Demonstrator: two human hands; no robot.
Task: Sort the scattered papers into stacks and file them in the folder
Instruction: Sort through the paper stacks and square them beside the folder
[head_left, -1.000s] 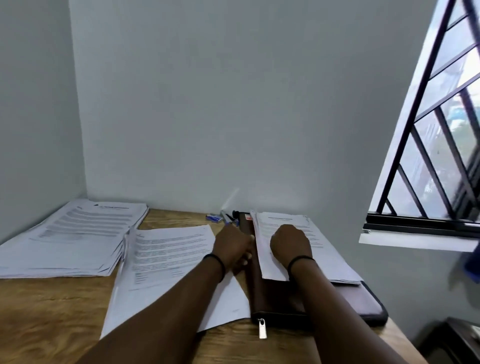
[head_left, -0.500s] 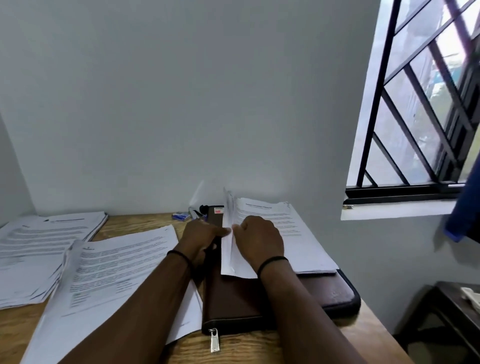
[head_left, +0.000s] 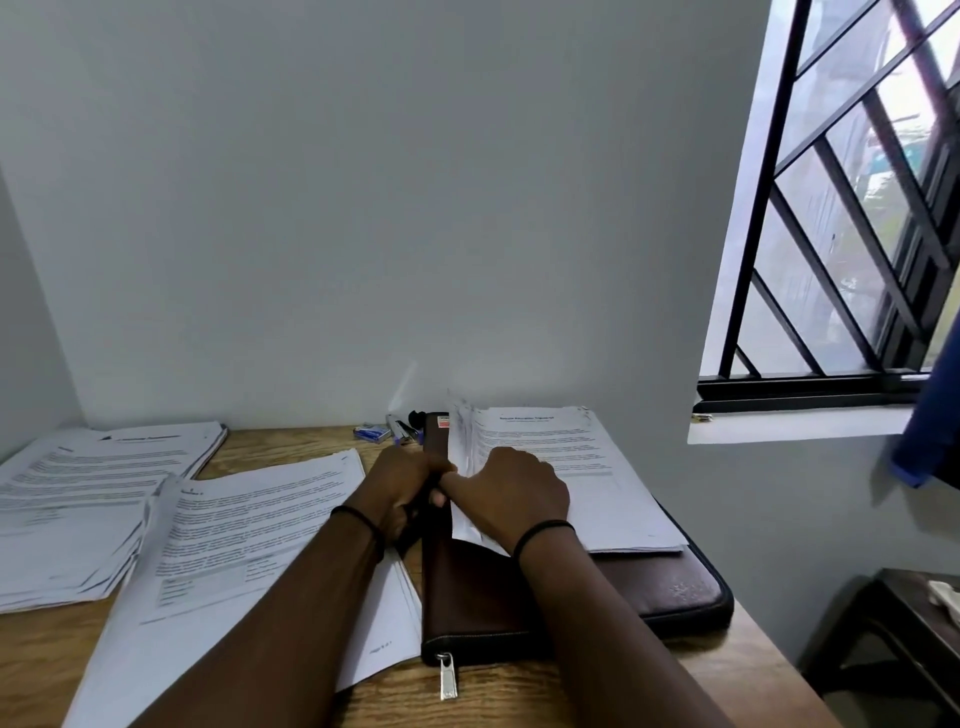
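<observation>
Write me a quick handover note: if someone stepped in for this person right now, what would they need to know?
Left hand: fingers curled at the brown folder's left edge; what it holds is hidden.
Right hand: grips the left edge of the paper stack on the folder.
Middle stack and far-left stack lie on the wooden table.
Done: papers sit in three stacks.
Left: get the stacks filed inside the folder.
</observation>
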